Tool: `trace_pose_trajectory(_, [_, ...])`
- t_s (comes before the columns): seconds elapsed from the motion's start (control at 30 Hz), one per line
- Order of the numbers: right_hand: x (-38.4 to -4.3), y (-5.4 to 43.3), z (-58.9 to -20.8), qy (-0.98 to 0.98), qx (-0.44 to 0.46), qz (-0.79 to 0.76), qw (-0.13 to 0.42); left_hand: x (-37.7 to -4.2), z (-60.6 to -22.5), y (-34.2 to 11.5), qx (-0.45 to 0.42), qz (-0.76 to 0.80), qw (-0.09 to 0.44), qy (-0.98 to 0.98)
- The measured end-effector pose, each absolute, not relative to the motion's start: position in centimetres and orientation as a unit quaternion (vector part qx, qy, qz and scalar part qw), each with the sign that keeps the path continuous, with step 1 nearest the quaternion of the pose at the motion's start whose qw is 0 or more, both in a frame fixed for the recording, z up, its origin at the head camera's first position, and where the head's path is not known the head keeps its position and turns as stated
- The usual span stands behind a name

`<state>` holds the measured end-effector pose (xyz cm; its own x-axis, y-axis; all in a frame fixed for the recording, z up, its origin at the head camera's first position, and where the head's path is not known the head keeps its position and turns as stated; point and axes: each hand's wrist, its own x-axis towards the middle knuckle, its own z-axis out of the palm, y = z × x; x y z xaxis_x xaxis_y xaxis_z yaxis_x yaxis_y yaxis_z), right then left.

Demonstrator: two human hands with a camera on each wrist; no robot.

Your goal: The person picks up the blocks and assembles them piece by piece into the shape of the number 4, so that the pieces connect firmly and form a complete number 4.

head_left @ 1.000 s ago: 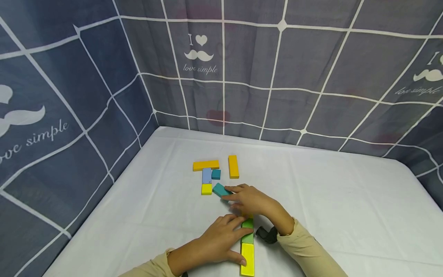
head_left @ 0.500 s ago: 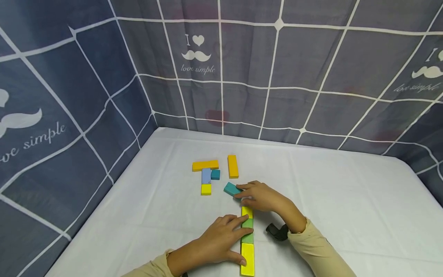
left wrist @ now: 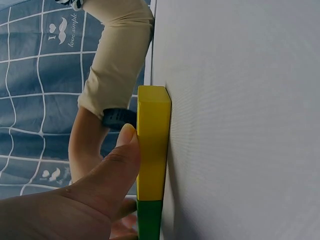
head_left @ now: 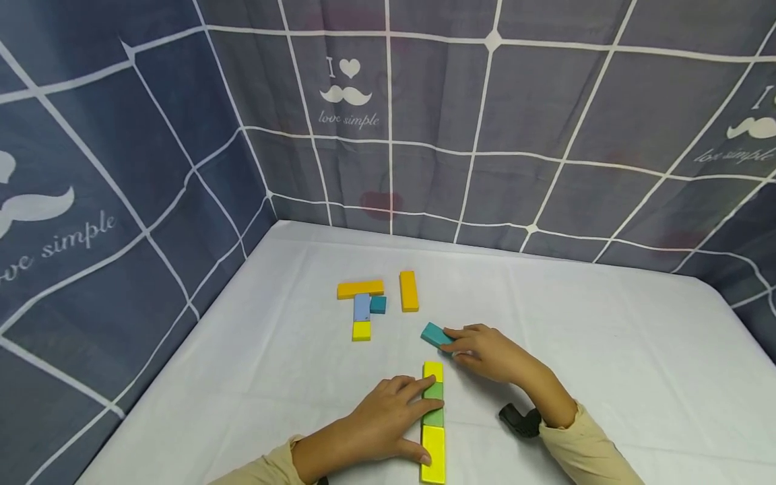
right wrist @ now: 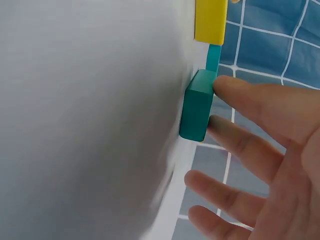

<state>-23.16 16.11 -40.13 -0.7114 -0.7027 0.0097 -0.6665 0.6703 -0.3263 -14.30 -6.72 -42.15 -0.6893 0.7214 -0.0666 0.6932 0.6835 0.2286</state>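
Observation:
A teal block (head_left: 435, 335) lies flat on the white tablecloth, turned at a slant. My right hand (head_left: 498, 351) touches its right part with thumb and index fingertips, while the other fingers stretch out free in the right wrist view, beside the teal block (right wrist: 196, 111). Nearer me, a long yellow block (head_left: 433, 455), green blocks (head_left: 433, 417) and a shorter yellow block (head_left: 433, 371) form a straight row. Spread along the left side of this row, my left hand (head_left: 388, 419) rests its fingers on the green part and its thumb on the long yellow block (left wrist: 152, 150).
Further back on the table (head_left: 576, 323) lie an orange block (head_left: 360, 289), a light blue block (head_left: 362, 307), a small teal block (head_left: 378, 305) and a small yellow block (head_left: 361, 331), grouped together. Another orange block (head_left: 409, 291) lies apart to their right. A grid-patterned curtain (head_left: 436, 87) hangs behind.
My right hand has slid the teal block to the right, away from the group, uncovering the far yellow end of the row. My left hand has stayed in place.

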Motion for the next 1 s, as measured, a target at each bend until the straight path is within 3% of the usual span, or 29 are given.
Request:
trace_pose_trajectory(0.6, [-21.9, 18.1, -39.6, 0.917, -0.373, -0.139, 0.012, -14.3, -42.2, -6.6, 0.387, 0.106, 0.081, 0.913])
trace_pose_trajectory(1.0, [-21.8, 17.6, -40.0, 0.927, -0.346, -0.143, 0.020, -14.3, -42.1, -6.6, 0.385, 0.104, 0.085, 0.913])
